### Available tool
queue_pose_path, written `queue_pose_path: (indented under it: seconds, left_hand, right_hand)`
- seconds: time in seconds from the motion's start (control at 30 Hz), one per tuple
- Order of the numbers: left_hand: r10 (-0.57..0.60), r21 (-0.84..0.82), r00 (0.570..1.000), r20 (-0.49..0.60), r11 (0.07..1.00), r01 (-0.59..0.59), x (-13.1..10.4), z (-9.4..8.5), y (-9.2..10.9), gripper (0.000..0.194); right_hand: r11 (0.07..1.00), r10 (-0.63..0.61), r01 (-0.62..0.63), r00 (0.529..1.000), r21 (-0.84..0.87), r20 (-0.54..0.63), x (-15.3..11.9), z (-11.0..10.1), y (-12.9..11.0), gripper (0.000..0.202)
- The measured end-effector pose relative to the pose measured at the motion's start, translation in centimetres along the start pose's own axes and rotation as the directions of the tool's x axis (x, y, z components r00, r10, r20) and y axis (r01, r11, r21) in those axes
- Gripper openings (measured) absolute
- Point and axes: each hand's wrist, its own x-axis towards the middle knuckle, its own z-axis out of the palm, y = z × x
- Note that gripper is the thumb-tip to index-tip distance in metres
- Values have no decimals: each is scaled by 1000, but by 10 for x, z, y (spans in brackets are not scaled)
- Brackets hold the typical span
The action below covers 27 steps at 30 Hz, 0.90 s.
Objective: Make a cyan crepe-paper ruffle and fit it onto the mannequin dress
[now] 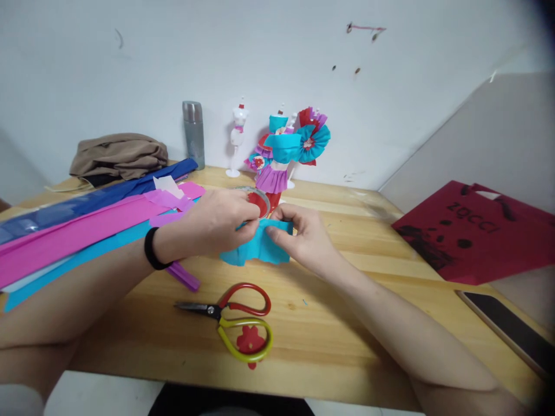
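Observation:
Between my two hands stretches a piece of turquoise crepe paper (260,245), gathered along its upper edge. My left hand (217,222), with a black band at the wrist, pinches it at the upper left. On the right end, the thumb and fingers of my right hand (301,231) close on the same paper. Just behind it sits a roll of tape (262,199), partly covered by my left hand. Scissors (217,312) with one red and one yellow handle lie nearer to me. A red paper flower (250,340) shows through the yellow handle loop.
Crepe paper strips, including a pink one (87,225), cover the table's left. Behind stand a grey flask (193,136), a bare white mannequin (237,136) and several mannequins in paper dresses (272,178). A red bag (472,237) and a phone (511,332) are at right.

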Motion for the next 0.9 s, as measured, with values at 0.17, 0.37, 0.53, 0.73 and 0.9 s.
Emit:
queue_pose_path:
  seconds: [0.17, 0.37, 0.53, 0.73, 0.9]
  left_hand:
    - [-121, -315, 983, 135, 936, 158, 4, 3, -4, 28]
    - [-181, -600, 922, 342, 713, 363, 7, 6, -8, 31]
    - [-143, -719, 880, 452, 525, 455, 7, 3, -11, 30]
    - [-53, -768, 876, 479, 458, 448, 6, 5, -18, 30]
    - [-53, -738, 864, 501, 496, 458, 6, 3, -21, 27]
  right_hand:
    - [996, 11, -10, 1000, 84, -18, 0, 0, -4, 22]
    - [984, 36, -41, 999, 171, 36, -2, -3, -11, 16]
    - [945, 130, -140, 990, 294, 54, -3, -5, -11, 18]
    - [940, 155, -166, 986, 300, 58, -2, -6, -9, 15]
    - [937, 163, -185, 982, 295, 96, -1, -5, -8, 13]
